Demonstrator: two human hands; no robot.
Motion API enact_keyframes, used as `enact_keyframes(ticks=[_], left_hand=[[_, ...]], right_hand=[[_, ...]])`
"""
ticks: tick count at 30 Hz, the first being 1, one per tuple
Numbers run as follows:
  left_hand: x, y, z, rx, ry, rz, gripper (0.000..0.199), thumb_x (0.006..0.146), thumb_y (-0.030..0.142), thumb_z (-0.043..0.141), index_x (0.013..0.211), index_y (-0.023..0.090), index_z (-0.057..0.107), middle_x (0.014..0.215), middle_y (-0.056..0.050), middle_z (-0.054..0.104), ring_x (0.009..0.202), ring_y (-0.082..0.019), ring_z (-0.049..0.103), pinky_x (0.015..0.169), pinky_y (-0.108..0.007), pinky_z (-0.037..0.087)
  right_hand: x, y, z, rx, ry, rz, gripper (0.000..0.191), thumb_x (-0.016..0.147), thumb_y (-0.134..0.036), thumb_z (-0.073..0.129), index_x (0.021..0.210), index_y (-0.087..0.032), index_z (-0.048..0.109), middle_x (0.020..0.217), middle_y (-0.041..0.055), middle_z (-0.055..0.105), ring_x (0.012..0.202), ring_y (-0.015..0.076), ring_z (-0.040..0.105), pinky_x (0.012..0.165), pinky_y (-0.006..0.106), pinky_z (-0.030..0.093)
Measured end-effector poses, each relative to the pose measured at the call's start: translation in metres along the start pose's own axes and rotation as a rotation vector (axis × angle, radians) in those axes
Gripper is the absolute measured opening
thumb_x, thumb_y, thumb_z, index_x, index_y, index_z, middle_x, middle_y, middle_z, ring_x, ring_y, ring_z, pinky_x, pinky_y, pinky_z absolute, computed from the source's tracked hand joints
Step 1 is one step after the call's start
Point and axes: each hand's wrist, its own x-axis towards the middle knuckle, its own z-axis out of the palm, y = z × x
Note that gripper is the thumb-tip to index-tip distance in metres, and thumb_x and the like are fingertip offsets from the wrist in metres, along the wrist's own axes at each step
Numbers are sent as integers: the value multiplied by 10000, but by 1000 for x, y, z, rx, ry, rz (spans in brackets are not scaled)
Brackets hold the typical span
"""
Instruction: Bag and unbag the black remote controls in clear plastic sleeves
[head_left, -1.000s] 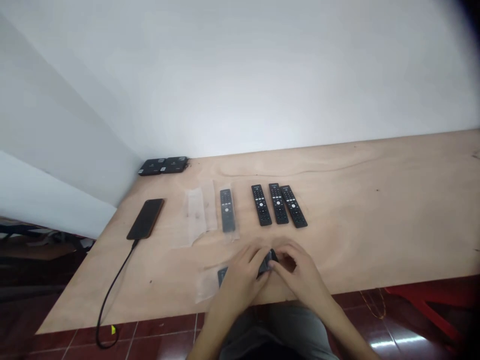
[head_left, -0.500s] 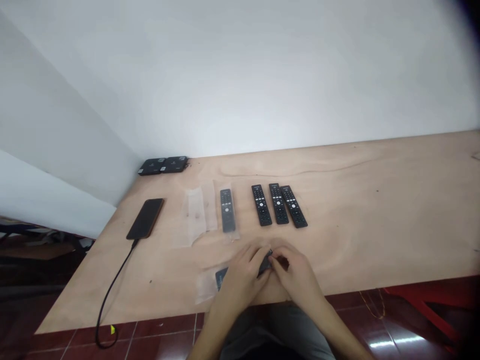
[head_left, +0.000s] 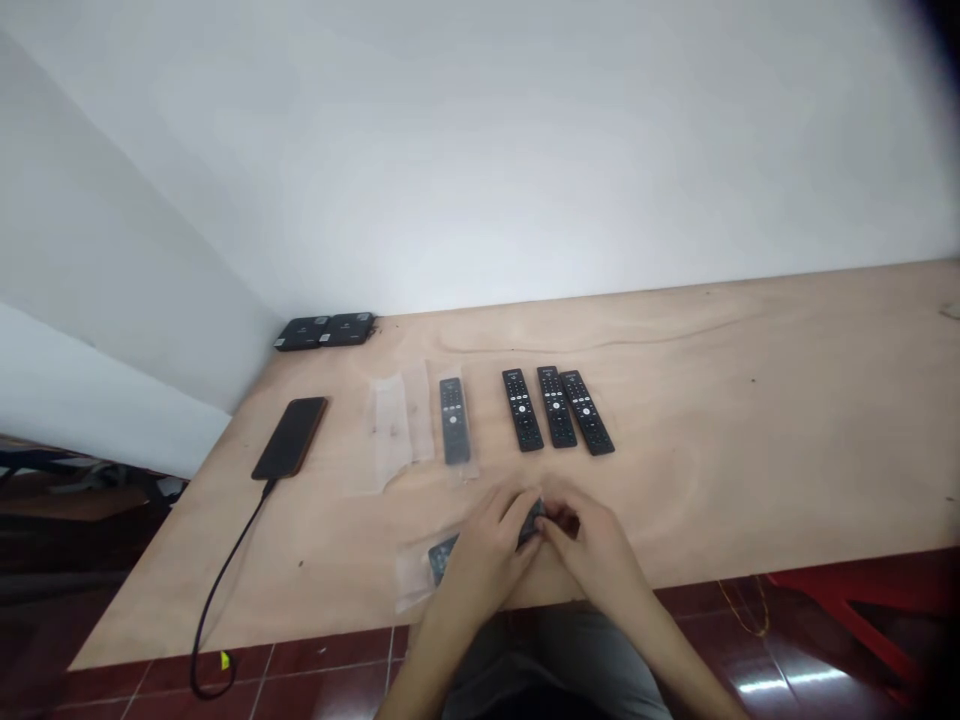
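Note:
Near the table's front edge, my left hand point(head_left: 491, 545) is wrapped over a black remote control point(head_left: 442, 556) that lies slanted. A clear plastic sleeve point(head_left: 411, 578) shows around the remote's lower left end. My right hand point(head_left: 585, 530) pinches at the remote's upper right end, its thumb and fingers together; whether they grip the remote or the sleeve is hidden. Beyond my hands lies another remote in a clear sleeve point(head_left: 454, 425). Three bare black remotes, the left one point(head_left: 523, 410), the middle one point(head_left: 556, 407) and the right one point(head_left: 588, 413), lie to its right.
Flat clear plastic sleeves point(head_left: 401, 425) lie left of the sleeved remote. A phone point(head_left: 290, 438) with a black cable point(head_left: 225, 580) hanging over the edge is on the left. Two black boxes point(head_left: 325, 330) stand at the back corner by the wall. A red stool point(head_left: 855, 610) is below right.
My hands stay in nearly the same place on the remote. Its lower left end has shifted very slightly, and the sleeve there has moved a little with it.

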Motion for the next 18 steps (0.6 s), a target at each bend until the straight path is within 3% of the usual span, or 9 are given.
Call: enact_keyframes(ticks=[7, 14, 18], left_hand=[[2, -1, 1, -2, -9, -6, 649, 941, 71, 770, 1528, 258, 565, 1394, -131, 722, 1291, -339, 719, 1086, -520, 647], [0, 1, -13, 62, -125, -18, 601, 943, 123, 802, 1487, 256, 584, 1419, -128, 727, 1322, -360, 707, 1101, -544, 628], [-4, 0, -19, 76, -165, -45, 481, 958, 165, 806, 1400, 256, 637, 1369, -114, 752, 1273, -351, 718, 1079, -545, 625]], right_hand=[[-2, 1, 2, 27, 30, -123, 187, 1028, -301, 565, 968, -237, 730, 963, 80, 799, 932, 288, 739, 880, 405, 576], [3, 3, -2, 329, 104, 13, 236, 1009, -438, 649, 887, -243, 602, 762, 16, 690, 701, 213, 658, 650, 307, 507], [4, 10, -15, 503, 117, 62, 254, 978, -475, 694, 960, -234, 614, 661, -42, 626, 578, 167, 573, 578, 276, 463]])
